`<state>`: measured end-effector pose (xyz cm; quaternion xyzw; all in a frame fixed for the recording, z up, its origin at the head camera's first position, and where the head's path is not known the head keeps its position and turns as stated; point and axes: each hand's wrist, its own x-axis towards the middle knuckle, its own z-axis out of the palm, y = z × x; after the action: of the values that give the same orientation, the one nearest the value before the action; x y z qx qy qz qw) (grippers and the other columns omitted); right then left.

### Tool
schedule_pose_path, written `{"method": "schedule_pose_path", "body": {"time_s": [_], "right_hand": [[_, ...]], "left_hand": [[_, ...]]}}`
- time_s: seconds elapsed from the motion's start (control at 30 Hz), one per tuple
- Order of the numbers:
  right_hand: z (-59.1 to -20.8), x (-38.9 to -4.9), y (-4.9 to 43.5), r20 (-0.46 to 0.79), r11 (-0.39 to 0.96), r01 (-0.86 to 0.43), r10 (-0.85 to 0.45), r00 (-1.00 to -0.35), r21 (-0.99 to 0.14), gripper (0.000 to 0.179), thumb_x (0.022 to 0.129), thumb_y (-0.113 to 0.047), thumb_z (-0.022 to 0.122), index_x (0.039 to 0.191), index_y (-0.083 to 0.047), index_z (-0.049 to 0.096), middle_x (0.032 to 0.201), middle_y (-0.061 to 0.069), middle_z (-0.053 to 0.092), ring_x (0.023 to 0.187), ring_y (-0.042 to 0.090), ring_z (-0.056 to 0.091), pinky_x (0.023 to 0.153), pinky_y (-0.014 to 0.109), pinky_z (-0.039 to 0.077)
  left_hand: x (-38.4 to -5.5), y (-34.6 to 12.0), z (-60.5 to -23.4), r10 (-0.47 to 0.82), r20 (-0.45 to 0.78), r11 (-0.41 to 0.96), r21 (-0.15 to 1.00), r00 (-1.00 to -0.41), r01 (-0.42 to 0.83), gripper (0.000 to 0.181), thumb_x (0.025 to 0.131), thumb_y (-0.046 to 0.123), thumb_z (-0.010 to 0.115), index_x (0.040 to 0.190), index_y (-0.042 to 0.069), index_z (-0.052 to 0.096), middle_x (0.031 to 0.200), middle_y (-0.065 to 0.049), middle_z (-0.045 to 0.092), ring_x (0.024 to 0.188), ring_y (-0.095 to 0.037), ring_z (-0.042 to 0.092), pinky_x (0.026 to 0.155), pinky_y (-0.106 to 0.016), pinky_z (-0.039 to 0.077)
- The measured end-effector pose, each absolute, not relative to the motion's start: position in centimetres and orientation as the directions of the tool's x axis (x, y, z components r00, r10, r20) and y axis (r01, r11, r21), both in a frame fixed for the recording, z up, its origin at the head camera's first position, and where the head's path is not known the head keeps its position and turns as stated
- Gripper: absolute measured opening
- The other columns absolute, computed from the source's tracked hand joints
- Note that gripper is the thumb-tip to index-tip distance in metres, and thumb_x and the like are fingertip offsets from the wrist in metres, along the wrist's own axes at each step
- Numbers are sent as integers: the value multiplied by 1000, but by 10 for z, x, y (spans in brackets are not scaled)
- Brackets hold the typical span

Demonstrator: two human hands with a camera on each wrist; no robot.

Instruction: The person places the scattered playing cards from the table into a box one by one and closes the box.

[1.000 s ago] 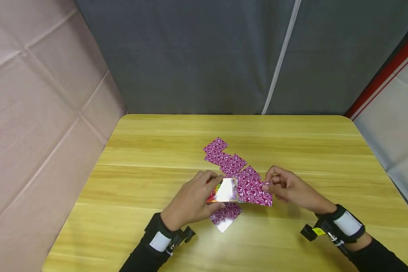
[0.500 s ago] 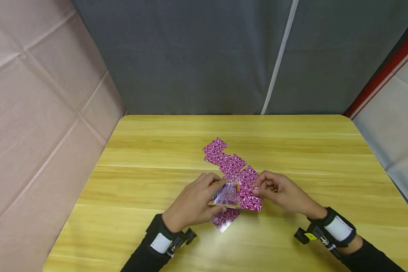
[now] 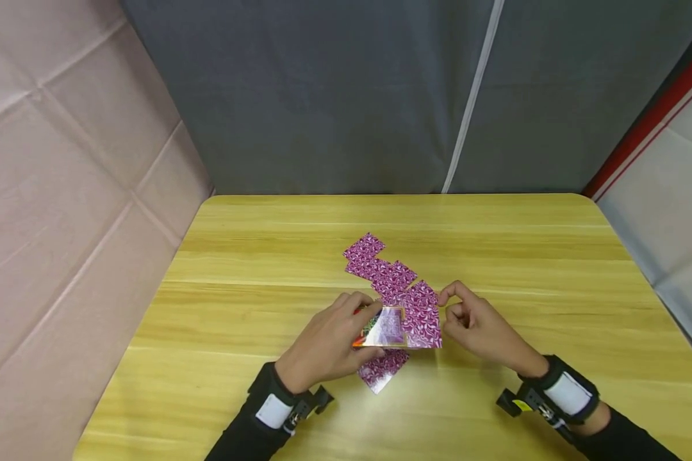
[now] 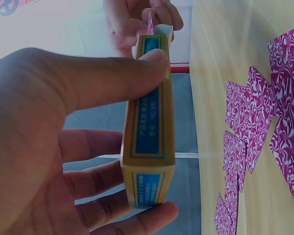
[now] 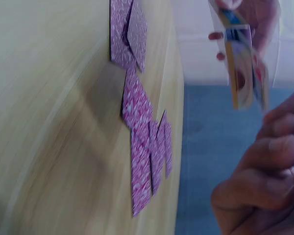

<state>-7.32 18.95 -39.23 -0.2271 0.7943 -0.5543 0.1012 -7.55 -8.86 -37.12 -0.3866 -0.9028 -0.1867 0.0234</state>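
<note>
My left hand grips a small card box above the table, thumb along its narrow side and fingers around the other. The left wrist view shows that gold-and-blue side of the box with small print. At the right end a flap stands open, and a card with a magenta-and-white swirl back sticks out. My right hand has curled fingers beside the card's outer edge; the index fingertip is close to it, and contact cannot be told. Nothing is pinched there.
Several loose magenta swirl cards lie overlapping in a trail behind the box, and another card lies on its near side. They rest on a wooden table. A grey curtain hangs at the back, with light panels to both sides.
The right hand has moved left, and the outer card edge with it, so less of the card sticks out. Its thumb has come off the card. The left hand has hardly shifted.
</note>
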Motion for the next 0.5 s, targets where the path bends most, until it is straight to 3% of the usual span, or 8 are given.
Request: {"method": "schedule_pose_path", "body": {"time_s": [0.17, 0.37, 0.5], "right_hand": [[-389, -70, 174, 183, 319, -363, -476, -860, -876, 30, 77, 14, 55, 95, -6, 42, 55, -7, 35, 44, 0, 30, 36, 19, 29], [-396, -68, 169, 309, 413, -531, -492, -814, -740, 29, 78, 3, 62, 91, -16, 45, 61, -11, 40, 49, 0, 37, 40, 15, 34], [-400, -69, 171, 477, 429, -707, -530, -701, -562, 19, 77, -5, 62, 89, -18, 54, 77, -14, 49, 59, 0, 44, 48, 12, 39]], "left_hand": [[-76, -87, -371, 693, 187, 627, 321, -696, 710, 67, 76, 46, 66, 131, 11, 47, 123, 2, 45, 108, -10, 42, 82, -24, 46], [-76, -86, -370, 694, 200, 620, 324, -692, 715, 68, 76, 45, 67, 131, 12, 47, 121, 2, 46, 106, -9, 42, 80, -22, 45], [-75, -88, -371, 687, 207, 620, 332, -696, 711, 70, 75, 46, 67, 132, 10, 46, 121, 2, 46, 107, -9, 42, 81, -23, 45]]}}
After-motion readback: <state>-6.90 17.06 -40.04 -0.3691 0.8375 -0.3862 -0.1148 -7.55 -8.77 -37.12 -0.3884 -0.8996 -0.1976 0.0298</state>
